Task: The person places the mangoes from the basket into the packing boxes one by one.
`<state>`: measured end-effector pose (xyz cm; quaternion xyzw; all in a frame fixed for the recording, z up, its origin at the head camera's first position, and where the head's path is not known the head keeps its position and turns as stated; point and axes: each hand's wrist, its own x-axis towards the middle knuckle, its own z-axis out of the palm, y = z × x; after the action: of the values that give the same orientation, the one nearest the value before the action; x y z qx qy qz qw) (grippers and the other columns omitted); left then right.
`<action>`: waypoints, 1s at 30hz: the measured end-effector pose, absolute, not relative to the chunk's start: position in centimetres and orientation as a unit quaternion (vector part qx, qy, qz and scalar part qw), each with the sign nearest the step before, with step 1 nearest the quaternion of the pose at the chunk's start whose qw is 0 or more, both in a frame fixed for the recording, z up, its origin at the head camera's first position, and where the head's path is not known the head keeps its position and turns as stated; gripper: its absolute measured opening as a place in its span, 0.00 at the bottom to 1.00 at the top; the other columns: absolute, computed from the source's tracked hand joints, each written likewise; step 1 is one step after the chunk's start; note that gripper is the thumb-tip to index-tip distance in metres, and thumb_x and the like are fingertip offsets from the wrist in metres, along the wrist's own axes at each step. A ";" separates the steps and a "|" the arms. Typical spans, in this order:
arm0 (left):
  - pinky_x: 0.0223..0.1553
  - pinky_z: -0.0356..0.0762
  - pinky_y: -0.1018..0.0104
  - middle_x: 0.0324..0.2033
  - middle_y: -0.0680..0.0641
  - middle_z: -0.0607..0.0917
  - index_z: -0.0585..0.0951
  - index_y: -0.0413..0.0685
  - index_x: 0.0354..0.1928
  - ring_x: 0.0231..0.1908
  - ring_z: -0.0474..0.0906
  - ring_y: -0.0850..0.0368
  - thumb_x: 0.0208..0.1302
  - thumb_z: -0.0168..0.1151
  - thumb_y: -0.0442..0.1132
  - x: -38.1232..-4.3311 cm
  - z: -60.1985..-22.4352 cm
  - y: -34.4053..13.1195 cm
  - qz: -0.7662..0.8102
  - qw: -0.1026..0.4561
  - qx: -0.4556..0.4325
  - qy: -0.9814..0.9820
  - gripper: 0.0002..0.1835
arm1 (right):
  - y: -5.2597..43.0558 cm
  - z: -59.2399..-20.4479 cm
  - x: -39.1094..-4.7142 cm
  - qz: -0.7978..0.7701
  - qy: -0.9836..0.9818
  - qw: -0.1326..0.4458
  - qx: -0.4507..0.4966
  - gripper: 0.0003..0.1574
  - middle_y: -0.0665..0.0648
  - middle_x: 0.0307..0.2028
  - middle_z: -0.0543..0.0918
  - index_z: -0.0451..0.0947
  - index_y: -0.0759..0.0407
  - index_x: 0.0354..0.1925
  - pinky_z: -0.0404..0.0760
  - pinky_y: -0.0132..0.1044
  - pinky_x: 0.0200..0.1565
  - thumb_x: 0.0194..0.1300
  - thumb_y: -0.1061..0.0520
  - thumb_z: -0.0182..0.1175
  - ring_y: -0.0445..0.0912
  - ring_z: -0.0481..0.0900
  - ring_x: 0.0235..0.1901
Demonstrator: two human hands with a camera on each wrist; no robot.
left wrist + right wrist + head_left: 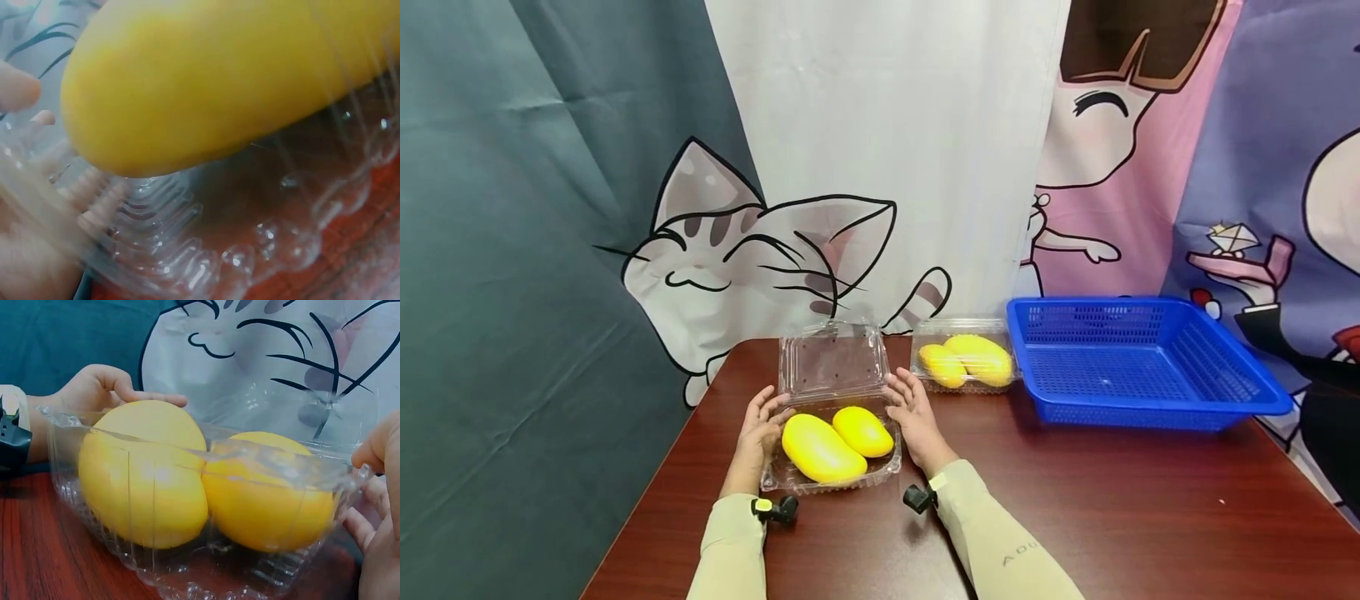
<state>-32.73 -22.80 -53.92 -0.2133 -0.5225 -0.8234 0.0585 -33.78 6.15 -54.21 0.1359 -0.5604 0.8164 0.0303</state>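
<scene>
A clear plastic clamshell box (778,482) with its lid (833,363) tipped back lies before me. Inside it are a larger mango (822,448) and a smaller mango (863,432), side by side. My left hand (756,435) holds the box's left side, its fingers seen through the clear wall in the left wrist view. On the opposite side my right hand (919,421) grips the rim, thumb (372,447) at the edge and fingers against the outer wall. Both mangoes, the larger (147,481) and smaller (272,503), show through the front wall in the right wrist view.
Behind my right hand stands another clear box with two mangoes (973,358) in it. A blue plastic basket (1150,412) sits at the back right of the brown table (1075,508). A printed curtain (880,150) hangs right behind the table.
</scene>
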 end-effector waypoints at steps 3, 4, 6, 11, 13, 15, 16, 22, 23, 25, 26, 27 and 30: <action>0.55 0.76 0.68 0.61 0.45 0.73 0.62 0.49 0.71 0.54 0.79 0.55 0.62 0.33 0.19 -32.7 -53.8 -22.8 -0.819 0.046 -0.202 -0.536 0.35 | 6.1 -54.0 -33.7 0.814 -0.562 0.047 0.139 0.47 0.69 0.71 0.63 0.51 0.61 0.76 0.65 0.58 0.67 0.63 0.82 0.43 0.63 0.62 0.71; 0.56 0.74 0.67 0.63 0.44 0.71 0.60 0.49 0.72 0.56 0.77 0.54 0.63 0.33 0.20 -32.6 -53.7 -22.9 -0.815 0.039 -0.192 -0.545 0.35 | 6.1 -53.9 -33.7 0.810 -0.567 0.053 0.140 0.47 0.69 0.71 0.63 0.51 0.61 0.76 0.64 0.59 0.67 0.62 0.82 0.43 0.63 0.62 0.71; 0.60 0.69 0.64 0.68 0.42 0.65 0.55 0.47 0.76 0.59 0.73 0.52 0.65 0.34 0.24 -32.5 -53.3 -22.9 -0.805 0.021 -0.169 -0.569 0.36 | 6.1 -53.6 -33.6 0.799 -0.581 0.065 0.143 0.49 0.69 0.70 0.64 0.50 0.61 0.77 0.63 0.60 0.67 0.60 0.83 0.43 0.63 0.62 0.70; 0.68 0.48 0.45 0.77 0.35 0.49 0.40 0.44 0.80 0.70 0.55 0.40 0.69 0.34 0.32 -31.7 -51.8 -23.7 -0.774 -0.036 -0.147 -0.615 0.38 | 6.4 -51.4 -32.2 0.749 -0.636 0.098 0.159 0.48 0.72 0.66 0.67 0.54 0.65 0.76 0.61 0.63 0.67 0.60 0.83 0.48 0.65 0.64 0.67; 0.69 0.40 0.39 0.77 0.34 0.47 0.39 0.45 0.81 0.72 0.48 0.35 0.70 0.33 0.34 -31.3 -51.0 -24.1 -0.754 -0.053 -0.156 -0.636 0.38 | 6.5 -50.1 -31.2 0.723 -0.659 0.116 0.172 0.44 0.75 0.64 0.68 0.56 0.68 0.74 0.61 0.66 0.66 0.61 0.81 0.51 0.68 0.65 0.66; 0.69 0.35 0.34 0.78 0.32 0.46 0.39 0.45 0.81 0.74 0.43 0.32 0.72 0.31 0.37 -30.9 -50.0 -24.6 -0.728 -0.065 -0.163 -0.663 0.37 | 6.7 -48.9 -30.5 0.702 -0.676 0.131 0.184 0.40 0.77 0.61 0.69 0.57 0.72 0.72 0.61 0.68 0.65 0.64 0.77 0.54 0.70 0.66 0.64; 0.69 0.33 0.33 0.78 0.31 0.45 0.39 0.44 0.81 0.74 0.41 0.31 0.73 0.30 0.39 -30.7 -49.4 -24.7 -0.715 -0.072 -0.167 -0.675 0.36 | 6.7 -48.4 -30.2 0.692 -0.683 0.136 0.187 0.37 0.78 0.60 0.69 0.58 0.73 0.71 0.62 0.68 0.65 0.66 0.75 0.55 0.71 0.67 0.64; 0.69 0.31 0.28 0.76 0.24 0.43 0.37 0.37 0.79 0.75 0.36 0.25 0.75 0.17 0.66 -28.8 -45.4 -25.0 -0.623 -0.149 -0.123 -0.758 0.45 | 6.9 -47.3 -30.2 0.602 -0.769 0.159 0.143 0.15 0.61 0.50 0.78 0.76 0.58 0.54 0.76 0.53 0.57 0.73 0.54 0.60 0.55 0.77 0.53; 0.69 0.32 0.28 0.75 0.24 0.43 0.37 0.36 0.79 0.75 0.37 0.25 0.72 0.13 0.70 -28.4 -44.8 -25.0 -0.609 -0.162 -0.108 -0.769 0.49 | 6.9 -46.9 -30.1 0.578 -0.789 0.161 0.130 0.14 0.58 0.48 0.79 0.78 0.55 0.50 0.77 0.50 0.54 0.73 0.50 0.60 0.52 0.78 0.50; 0.69 0.37 0.26 0.74 0.23 0.45 0.39 0.35 0.79 0.74 0.41 0.24 0.67 0.06 0.73 -27.8 -44.0 -25.1 -0.580 -0.178 -0.083 -0.791 0.54 | 7.0 -45.7 -29.5 0.532 -0.824 0.158 0.113 0.16 0.54 0.43 0.80 0.79 0.52 0.45 0.77 0.49 0.49 0.72 0.42 0.59 0.50 0.77 0.44; 0.68 0.39 0.26 0.74 0.23 0.47 0.39 0.34 0.79 0.74 0.43 0.23 0.65 0.04 0.74 -27.5 -43.6 -25.1 -0.568 -0.183 -0.074 -0.799 0.56 | 7.0 -45.1 -29.1 0.512 -0.839 0.152 0.104 0.19 0.53 0.41 0.80 0.80 0.51 0.44 0.77 0.48 0.48 0.72 0.39 0.57 0.49 0.77 0.43; 0.68 0.42 0.25 0.74 0.23 0.49 0.40 0.32 0.78 0.73 0.45 0.23 0.64 0.02 0.74 -27.4 -43.3 -25.0 -0.558 -0.187 -0.065 -0.806 0.57 | 7.1 -44.5 -28.8 0.497 -0.851 0.141 0.095 0.21 0.52 0.40 0.80 0.80 0.51 0.42 0.78 0.47 0.47 0.72 0.36 0.56 0.49 0.76 0.42; 0.65 0.53 0.26 0.73 0.25 0.54 0.44 0.30 0.78 0.72 0.51 0.25 0.66 0.04 0.73 -27.0 -42.6 -24.9 -0.536 -0.191 -0.051 -0.821 0.56 | 7.3 -43.3 -28.2 0.473 -0.871 0.107 0.076 0.26 0.52 0.36 0.80 0.82 0.50 0.40 0.79 0.46 0.43 0.71 0.31 0.55 0.49 0.76 0.38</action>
<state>-26.96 -24.95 -42.58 -0.0506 -0.8208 -0.5360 -0.1909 -28.24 7.31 -43.26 0.0760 -0.8714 0.4726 0.1070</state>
